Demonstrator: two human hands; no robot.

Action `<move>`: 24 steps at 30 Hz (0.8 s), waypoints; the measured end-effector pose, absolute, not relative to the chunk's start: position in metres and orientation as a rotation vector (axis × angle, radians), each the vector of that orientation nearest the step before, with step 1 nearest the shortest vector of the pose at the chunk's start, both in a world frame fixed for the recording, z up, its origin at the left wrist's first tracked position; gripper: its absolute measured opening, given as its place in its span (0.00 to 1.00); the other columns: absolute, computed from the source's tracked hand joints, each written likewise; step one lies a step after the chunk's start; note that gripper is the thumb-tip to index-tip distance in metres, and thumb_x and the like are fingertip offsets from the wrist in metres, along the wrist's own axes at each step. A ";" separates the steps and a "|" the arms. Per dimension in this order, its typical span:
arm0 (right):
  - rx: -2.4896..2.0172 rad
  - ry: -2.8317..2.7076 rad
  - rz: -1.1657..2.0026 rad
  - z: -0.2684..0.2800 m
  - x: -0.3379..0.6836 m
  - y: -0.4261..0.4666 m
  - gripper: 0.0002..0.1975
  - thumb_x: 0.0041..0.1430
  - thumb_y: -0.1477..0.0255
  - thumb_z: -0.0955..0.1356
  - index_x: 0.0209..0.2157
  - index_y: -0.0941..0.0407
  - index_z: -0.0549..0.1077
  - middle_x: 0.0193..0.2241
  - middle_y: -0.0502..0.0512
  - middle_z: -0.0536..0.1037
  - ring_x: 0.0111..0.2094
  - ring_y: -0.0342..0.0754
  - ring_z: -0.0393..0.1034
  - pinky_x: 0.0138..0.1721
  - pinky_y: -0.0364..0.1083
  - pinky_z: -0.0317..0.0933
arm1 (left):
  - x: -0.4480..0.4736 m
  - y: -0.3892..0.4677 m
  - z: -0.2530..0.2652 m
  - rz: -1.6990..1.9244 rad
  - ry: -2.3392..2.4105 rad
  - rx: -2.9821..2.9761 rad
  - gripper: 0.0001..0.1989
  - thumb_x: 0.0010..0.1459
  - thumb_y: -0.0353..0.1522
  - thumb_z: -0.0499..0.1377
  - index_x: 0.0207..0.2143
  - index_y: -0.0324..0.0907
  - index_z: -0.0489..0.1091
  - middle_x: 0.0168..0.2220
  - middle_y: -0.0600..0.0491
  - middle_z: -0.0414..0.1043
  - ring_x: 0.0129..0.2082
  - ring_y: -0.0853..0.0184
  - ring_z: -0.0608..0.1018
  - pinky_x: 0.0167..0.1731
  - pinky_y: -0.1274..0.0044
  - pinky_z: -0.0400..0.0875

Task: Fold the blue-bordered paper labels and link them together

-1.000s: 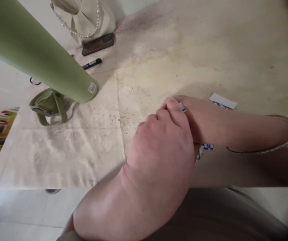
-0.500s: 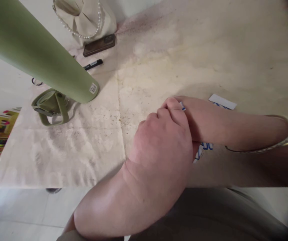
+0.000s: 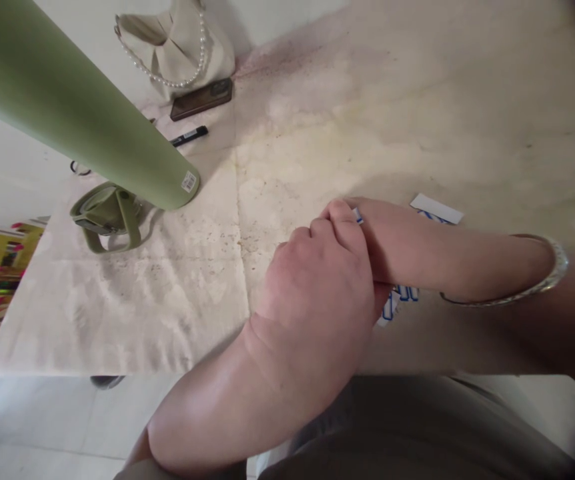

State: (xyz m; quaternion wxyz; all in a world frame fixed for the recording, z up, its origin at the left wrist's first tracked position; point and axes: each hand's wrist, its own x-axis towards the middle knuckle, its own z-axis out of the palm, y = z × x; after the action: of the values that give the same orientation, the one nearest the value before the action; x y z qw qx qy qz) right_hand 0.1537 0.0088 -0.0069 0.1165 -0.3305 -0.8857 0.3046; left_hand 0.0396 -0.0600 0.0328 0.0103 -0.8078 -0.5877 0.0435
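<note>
My left hand point(image 3: 315, 280) is closed over my right hand point(image 3: 385, 230), its fingers curled. Most of my right hand, with its fingers, is hidden behind the left. Between the hands, by the left index finger, a small corner of a white paper slip with a blue line point(image 3: 358, 215) pokes out. Beyond my right wrist a similar white slip point(image 3: 437, 208) lies on the table. Below the wrist, more blue-lined slips point(image 3: 389, 309) show in part. A silvery bracelet point(image 3: 559, 267) circles my right forearm.
A tall green bottle point(image 3: 117, 127) stands on the cloth-covered table point(image 3: 207, 313) at left, its green lid with handle point(image 3: 110, 213) beside it. Farther back are a black marker point(image 3: 192, 135), a phone point(image 3: 202, 100) and a cream bag with a pearl strap point(image 3: 187, 53).
The camera view has shifted slightly. Both hands stay clasped in nearly the same place, and the small blue-lined corner still sticks out between them.
</note>
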 end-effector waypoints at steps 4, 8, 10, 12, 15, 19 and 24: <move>-0.994 -2.583 0.841 -0.004 0.153 0.008 0.08 0.46 0.81 0.62 0.19 0.56 0.64 0.21 0.51 0.71 0.22 0.40 0.60 0.25 0.42 0.53 | 0.039 -0.059 0.031 0.097 -1.826 -2.541 0.34 0.54 0.42 0.59 0.59 0.35 0.55 0.45 0.41 0.69 0.41 0.58 0.74 0.37 0.71 0.70; -1.007 -2.611 0.788 -0.004 0.150 0.009 0.08 0.47 0.81 0.61 0.19 0.55 0.62 0.20 0.52 0.68 0.23 0.42 0.60 0.26 0.43 0.53 | 0.039 -0.058 0.030 0.095 -1.817 -2.525 0.37 0.53 0.43 0.59 0.60 0.34 0.53 0.43 0.42 0.70 0.41 0.58 0.73 0.37 0.71 0.71; -0.993 -2.605 0.760 -0.004 0.149 0.010 0.09 0.47 0.82 0.59 0.19 0.55 0.60 0.21 0.53 0.69 0.24 0.42 0.60 0.27 0.43 0.54 | 0.039 -0.057 0.029 0.093 -1.805 -2.515 0.38 0.54 0.44 0.57 0.60 0.32 0.51 0.43 0.42 0.70 0.41 0.58 0.73 0.36 0.71 0.71; -0.986 -2.604 0.764 -0.004 0.149 0.010 0.08 0.47 0.82 0.59 0.21 0.55 0.61 0.23 0.54 0.70 0.26 0.43 0.62 0.29 0.44 0.55 | 0.038 -0.056 0.028 0.078 -1.787 -2.521 0.39 0.55 0.44 0.57 0.61 0.28 0.50 0.42 0.42 0.70 0.40 0.58 0.73 0.37 0.70 0.71; -1.008 -2.594 0.810 -0.006 0.149 0.012 0.06 0.48 0.80 0.60 0.24 0.55 0.64 0.24 0.54 0.71 0.27 0.45 0.64 0.30 0.44 0.57 | 0.037 -0.055 0.027 0.043 -1.760 -2.532 0.39 0.55 0.43 0.57 0.60 0.26 0.49 0.42 0.41 0.69 0.41 0.57 0.73 0.38 0.68 0.70; -0.986 -2.618 0.759 -0.008 0.149 0.014 0.06 0.49 0.78 0.60 0.23 0.56 0.65 0.25 0.55 0.72 0.29 0.46 0.66 0.33 0.44 0.58 | 0.035 -0.052 0.027 -0.004 -1.749 -2.555 0.35 0.55 0.41 0.57 0.59 0.30 0.51 0.44 0.41 0.68 0.43 0.56 0.72 0.39 0.68 0.70; -1.097 -2.611 0.761 0.001 0.151 0.012 0.07 0.50 0.78 0.61 0.29 0.59 0.70 0.30 0.56 0.74 0.31 0.45 0.67 0.33 0.43 0.59 | 0.035 -0.044 0.025 0.002 -1.819 -2.586 0.38 0.52 0.39 0.59 0.60 0.30 0.49 0.47 0.40 0.66 0.45 0.57 0.71 0.43 0.68 0.68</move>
State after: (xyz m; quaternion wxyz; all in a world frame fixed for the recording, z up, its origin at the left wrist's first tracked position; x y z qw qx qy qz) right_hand 0.1512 0.0118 0.0010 0.1042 -0.3721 -0.8855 0.2580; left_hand 0.0348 -0.0441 0.0252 -0.0100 -0.8178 -0.5754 0.0006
